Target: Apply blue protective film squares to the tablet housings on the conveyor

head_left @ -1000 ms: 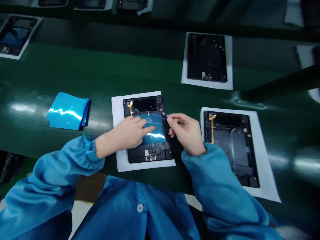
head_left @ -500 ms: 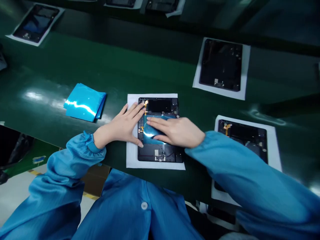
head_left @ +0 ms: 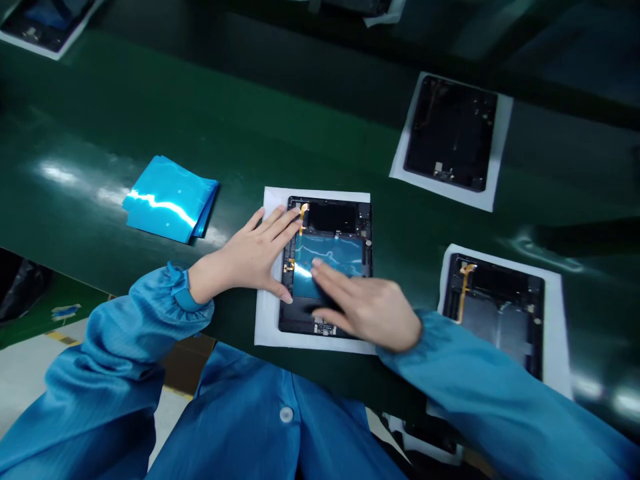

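Observation:
In front of me an opened tablet [head_left: 327, 219] lies on a white sheet [head_left: 267, 327], its inner parts showing. A shiny blue film [head_left: 330, 250] covers the middle of the tablet. My left hand [head_left: 250, 257] is open, fingers spread, with its fingertips and thumb resting on the tablet's left edge. Over the lower part of the film is my right hand [head_left: 365, 300], slightly blurred. Its fingers are stretched out flat with the fingertips on the film, and its thumb is held apart. Part of the film and the tablet's lower right are hidden under this hand.
Blue film sheets [head_left: 167, 203] lie piled to the left on the green table [head_left: 240, 120]. To the right are another opened tablet [head_left: 500, 327], partly behind my right sleeve, and a dark tablet [head_left: 450, 133] farther back. One more tablet [head_left: 45, 23] sits at the far left.
My right hand has slid down across the film toward me, uncovering more of the film's upper part. My left hand keeps its place on the tablet's edge. The camera view has shifted slightly.

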